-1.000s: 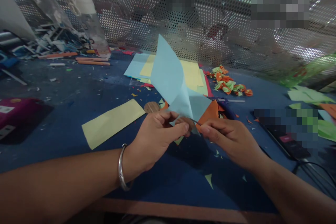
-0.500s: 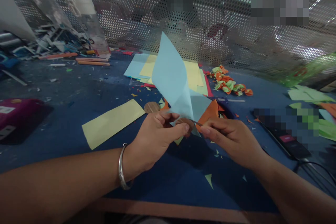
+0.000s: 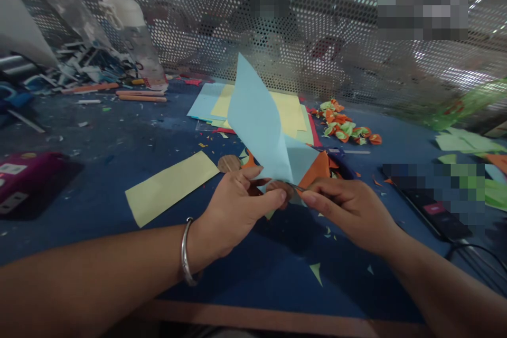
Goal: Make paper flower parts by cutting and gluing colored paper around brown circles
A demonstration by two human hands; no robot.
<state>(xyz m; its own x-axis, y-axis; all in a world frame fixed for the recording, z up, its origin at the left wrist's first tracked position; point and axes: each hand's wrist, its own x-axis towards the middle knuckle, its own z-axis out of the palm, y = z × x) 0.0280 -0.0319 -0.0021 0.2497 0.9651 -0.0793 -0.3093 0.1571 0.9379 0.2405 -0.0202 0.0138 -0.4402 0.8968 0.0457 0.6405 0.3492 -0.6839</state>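
My left hand (image 3: 247, 195), with a silver bangle at the wrist, pinches the lower end of a light blue paper sheet (image 3: 255, 111) that stands up and curls. Against the paper, a small brown rounded piece (image 3: 275, 186) shows between its thumb and fingers. My right hand (image 3: 348, 208) is closed on a slim metal-tipped tool (image 3: 299, 188); its tip meets the paper by the left fingertips, and the rest is hidden in the hand. Just beyond the left hand lies a brown wood-patterned disc (image 3: 228, 162). A pale yellow paper strip (image 3: 170, 188) lies to the left.
Behind the blue sheet are stacked coloured papers (image 3: 291, 111). Crumpled orange and green paper pieces (image 3: 344, 124) lie right of them. A phone (image 3: 431, 206) with a cable is at right, a purple box (image 3: 29, 179) at left. A bottle (image 3: 138, 37) stands before the perforated metal screen (image 3: 190, 5).
The upper point of the blue sheet has tipped slightly left and down. Both hands keep nearly the same place and grip. The view has shifted a little.
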